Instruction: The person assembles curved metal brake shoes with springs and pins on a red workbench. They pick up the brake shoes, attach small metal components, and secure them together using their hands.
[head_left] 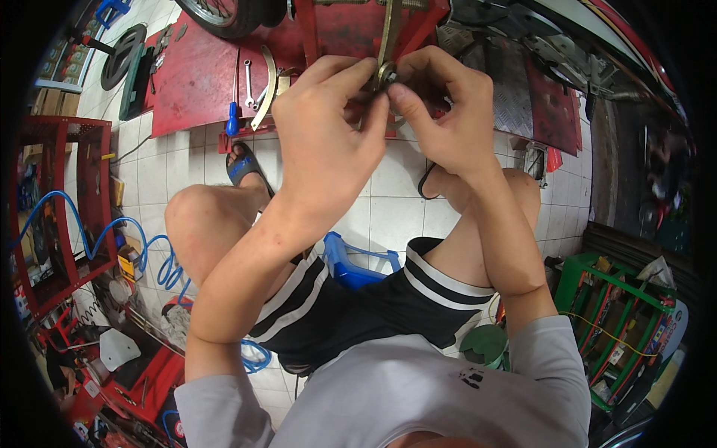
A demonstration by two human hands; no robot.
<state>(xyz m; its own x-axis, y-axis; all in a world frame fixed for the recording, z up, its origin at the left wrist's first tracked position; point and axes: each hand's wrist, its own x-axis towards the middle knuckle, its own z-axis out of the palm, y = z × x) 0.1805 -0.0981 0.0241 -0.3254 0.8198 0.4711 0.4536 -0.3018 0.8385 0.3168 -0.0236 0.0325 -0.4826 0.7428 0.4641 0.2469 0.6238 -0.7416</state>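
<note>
Both hands meet in front of me at the lower end of a brass-coloured metal bar (390, 33). A small bolt with a round metal collar (387, 73) sits at that end. From the left, my left hand (325, 134) is closed, its thumb and fingers pinching around the collar. My right hand (452, 112) is closed too, thumb and forefinger pressed at the bolt's right side. The fingers partly cover the bolt, so its full shape cannot be seen. A red metal frame (308, 33) stands behind the hands.
On the red bench (194, 75) lie a blue-handled screwdriver (232, 119), a wrench (249, 84) and a curved metal strip (264, 89). A wheel (216, 16) stands at the back. Below me is a blue stool (347, 265). A coiled blue hose (119, 222) hangs left; a green rack (612, 321) stands right.
</note>
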